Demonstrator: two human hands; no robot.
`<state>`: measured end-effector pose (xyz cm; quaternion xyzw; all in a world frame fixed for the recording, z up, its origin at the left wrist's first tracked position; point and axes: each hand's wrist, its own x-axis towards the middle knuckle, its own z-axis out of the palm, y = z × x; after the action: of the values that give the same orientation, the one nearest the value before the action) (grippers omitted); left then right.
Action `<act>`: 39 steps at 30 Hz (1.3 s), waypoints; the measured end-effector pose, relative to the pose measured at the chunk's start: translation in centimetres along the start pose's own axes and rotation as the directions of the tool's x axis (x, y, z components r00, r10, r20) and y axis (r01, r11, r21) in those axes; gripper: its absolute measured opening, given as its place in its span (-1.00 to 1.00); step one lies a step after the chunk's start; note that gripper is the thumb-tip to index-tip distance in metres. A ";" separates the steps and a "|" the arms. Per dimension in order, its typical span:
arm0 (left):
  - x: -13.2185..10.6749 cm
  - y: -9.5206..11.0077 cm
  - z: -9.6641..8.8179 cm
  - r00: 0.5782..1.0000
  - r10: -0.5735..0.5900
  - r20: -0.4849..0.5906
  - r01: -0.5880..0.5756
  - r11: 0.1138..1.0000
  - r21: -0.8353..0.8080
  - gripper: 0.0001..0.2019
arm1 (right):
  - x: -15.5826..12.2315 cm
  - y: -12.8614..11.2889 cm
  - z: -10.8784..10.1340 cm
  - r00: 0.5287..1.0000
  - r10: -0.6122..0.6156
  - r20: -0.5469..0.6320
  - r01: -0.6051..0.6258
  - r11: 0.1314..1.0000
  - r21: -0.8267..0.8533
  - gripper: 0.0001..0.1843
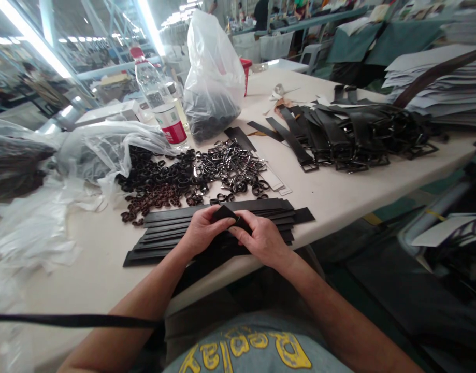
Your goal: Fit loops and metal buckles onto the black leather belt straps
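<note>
Both hands meet over a row of flat black belt straps (pixel 163 232) laid side by side at the table's near edge. My left hand (pixel 204 228) pinches one black strap (pixel 225 211) between thumb and fingers. On its other side, my right hand (pixel 257 233) grips the same strap, which looks bent between the two hands. Any small part at the fingertips is too small to make out. Just beyond the straps lie a heap of metal buckles (pixel 233 163), black loops (pixel 171 173) and brown loops (pixel 152 201).
A clear plastic bag (pixel 212 72) with dark pieces stands behind the heaps, beside a red-capped bottle (pixel 160 98). Buckled black straps (pixel 339 132) are piled at the right, near stacked sheets (pixel 435 77). Crumpled plastic (pixel 39 223) covers the left side.
</note>
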<state>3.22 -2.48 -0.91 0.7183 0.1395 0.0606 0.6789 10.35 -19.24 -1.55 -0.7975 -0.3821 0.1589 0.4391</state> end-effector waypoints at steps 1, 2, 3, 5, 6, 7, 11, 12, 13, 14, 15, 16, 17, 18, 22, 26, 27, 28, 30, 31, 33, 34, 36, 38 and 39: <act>0.0 0.0 0.0 1.000 -0.001 0.000 0.001 1.000 0.002 -0.72 | 0.0 0.0 0.0 1.000 0.001 -0.003 -0.001 1.000 -0.006 -0.67; 0.0 0.0 0.0 1.000 -0.001 0.000 0.001 1.000 0.003 -0.71 | 0.0 0.0 0.0 1.000 0.001 -0.006 -0.001 1.000 -0.011 -0.67; 0.0 0.0 0.0 1.000 0.000 0.001 0.000 1.000 0.004 -0.70 | -0.1 0.0 0.1 1.000 -0.001 -0.009 0.001 1.000 -0.016 -0.67; 0.0 0.0 0.0 1.000 0.001 0.001 -0.001 1.000 0.008 -0.69 | -0.1 0.0 0.1 1.000 -0.005 -0.010 0.004 1.000 -0.025 -0.67; 0.0 0.0 0.0 1.000 -0.001 -0.001 0.001 1.000 0.012 -0.68 | -0.1 0.0 0.1 1.000 -0.007 -0.011 0.006 1.000 -0.030 -0.67; 0.0 0.0 0.0 1.000 -0.005 -0.002 0.005 1.000 0.017 -0.67 | -0.1 0.0 0.2 1.000 -0.008 -0.015 0.007 0.999 -0.036 -0.67; 0.0 0.0 0.0 1.000 -0.010 -0.007 0.011 0.999 0.030 -0.64 | -0.1 0.0 0.3 0.999 -0.004 -0.044 0.003 0.999 -0.032 -0.64; 0.0 0.0 0.0 1.000 -0.008 -0.006 0.008 0.999 0.035 -0.64 | -0.1 0.0 0.3 0.999 -0.005 -0.051 0.004 1.000 -0.020 -0.63; 0.0 0.0 0.0 1.000 -0.003 -0.005 0.004 0.999 0.041 -0.64 | -0.1 0.0 0.3 0.998 -0.007 -0.055 0.006 1.000 -0.006 -0.62; 0.0 0.0 0.0 1.000 0.004 -0.003 -0.004 0.999 0.048 -0.64 | -0.1 0.0 0.4 0.998 -0.008 -0.059 0.009 1.000 0.007 -0.62; -0.1 0.0 0.0 1.000 0.012 0.000 -0.012 0.998 0.057 -0.66 | -0.1 0.0 0.4 0.998 -0.009 -0.062 0.010 1.000 0.015 -0.61; -0.1 0.0 0.1 1.000 0.022 0.002 -0.022 0.998 0.066 -0.67 | -0.1 0.1 0.4 0.998 -0.008 -0.065 0.009 1.000 0.020 -0.61; -0.1 0.0 0.1 0.999 0.033 0.002 -0.033 0.996 0.079 -0.69 | -0.1 0.1 0.4 0.998 -0.006 -0.065 0.007 1.000 0.023 -0.62; -0.2 -0.1 0.1 0.999 0.047 -0.004 -0.046 0.994 0.098 -0.70 | -0.1 0.1 0.4 0.998 -0.003 -0.061 0.005 1.000 0.024 -0.62; -0.3 -0.1 0.1 0.990 0.129 -0.065 -0.109 0.962 0.249 -0.73 | -0.1 0.3 0.2 0.999 0.000 -0.041 0.002 0.999 0.034 -0.67; -0.4 0.4 0.0 0.971 0.229 -0.068 -0.179 0.886 0.428 -0.74 | 0.1 0.2 0.0 0.999 0.007 -0.036 -0.005 0.999 0.051 -0.70; -0.5 0.6 0.0 0.967 0.246 -0.060 -0.192 0.867 0.460 -0.74 | 0.1 0.2 0.0 0.999 0.008 -0.033 -0.006 0.999 0.054 -0.71; -0.5 0.7 0.0 0.964 0.260 -0.053 -0.203 0.851 0.484 -0.73 | 0.1 0.1 0.0 1.000 0.006 -0.030 -0.005 0.998 0.055 -0.72; -0.5 0.8 0.1 0.960 0.276 -0.041 -0.217 0.831 0.512 -0.72 | 0.2 -0.1 0.0 1.000 0.002 -0.029 0.000 0.999 0.045 -0.75; -0.5 0.8 0.1 0.959 0.279 -0.037 -0.220 0.826 0.519 -0.72 | 0.2 -0.2 -0.1 1.000 -0.002 -0.026 0.003 0.999 0.032 -0.76; -0.6 0.8 0.2 0.960 0.280 -0.032 -0.221 0.821 0.526 -0.73 | 0.2 -0.4 -0.1 1.000 -0.012 -0.023 0.012 1.000 -0.016 -0.79; -0.6 0.8 0.2 0.960 0.279 -0.030 -0.223 0.821 0.526 -0.73 | 0.2 -0.5 -0.2 1.000 -0.018 -0.024 0.017 0.999 -0.045 -0.80; -0.6 0.8 0.1 0.959 0.282 -0.020 -0.230 0.818 0.527 -0.73 | 0.2 -0.7 -0.3 0.999 -0.031 -0.024 0.029 0.995 -0.093 -0.81; -0.5 0.8 0.1 0.957 0.291 -0.005 -0.243 0.809 0.536 -0.72 | 0.2 -0.8 -0.4 0.999 -0.039 -0.021 0.037 0.993 -0.114 -0.83; -0.5 0.8 0.1 0.955 0.296 0.000 -0.249 0.804 0.539 -0.72 | 0.2 -0.8 -0.4 0.999 -0.041 -0.014 0.039 0.993 -0.114 -0.83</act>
<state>2.85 -2.72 -0.05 0.8877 0.0746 0.1465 0.4301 10.37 -19.08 -0.65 -0.8145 -0.4029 0.1216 0.3993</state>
